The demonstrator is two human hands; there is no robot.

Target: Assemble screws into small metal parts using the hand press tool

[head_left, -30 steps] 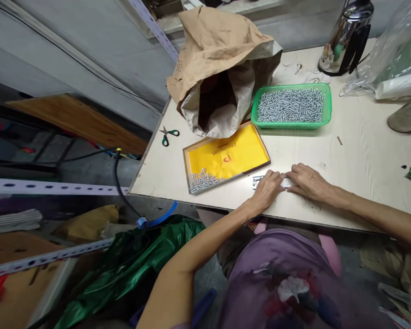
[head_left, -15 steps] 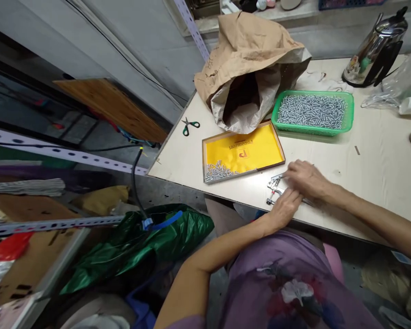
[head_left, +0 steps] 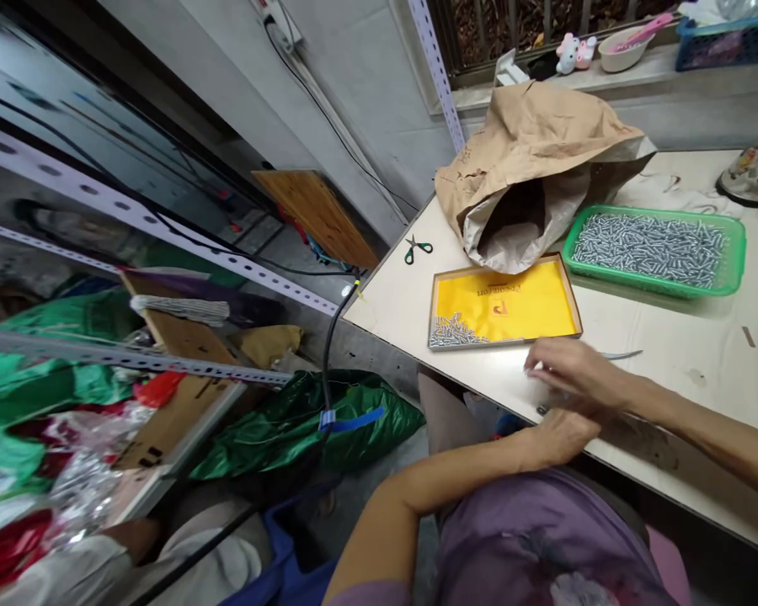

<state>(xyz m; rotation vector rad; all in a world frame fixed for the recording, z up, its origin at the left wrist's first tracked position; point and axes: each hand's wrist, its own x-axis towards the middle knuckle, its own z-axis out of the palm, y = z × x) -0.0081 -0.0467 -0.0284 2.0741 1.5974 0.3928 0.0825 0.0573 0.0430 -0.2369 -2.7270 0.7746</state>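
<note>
My left hand [head_left: 562, 436] is closed at the table's near edge, around a metal hand tool [head_left: 542, 410] that looks like pliers. Only its small dark end shows clearly; the rest is hidden under my hands. Just above it, my right hand [head_left: 574, 370] is slightly blurred, fingertips pinched together close to the near right corner of a shallow cardboard tray [head_left: 572, 295]. What those fingertips hold is too small to make out. Small silver metal pins [head_left: 455, 332] are heaped in the tray's near left corner, on its yellow lining. A thin curved metal strip [head_left: 624, 355] shows beyond my right hand.
A green basket [head_left: 739, 261] full of similar metal pins stands at the right. Behind the tray, a brown paper bag [head_left: 543, 126] lies with its mouth towards me. Scissors [head_left: 417, 248] rest at the left. A kettle [head_left: 755, 172] is partly in view; a green plastic sack [head_left: 366, 404] lies below.
The view has swung left, so the table things appear further right. My right hand's fingertips are now pinched near the tray, and the metal tool, plainer before, is mostly covered.
</note>
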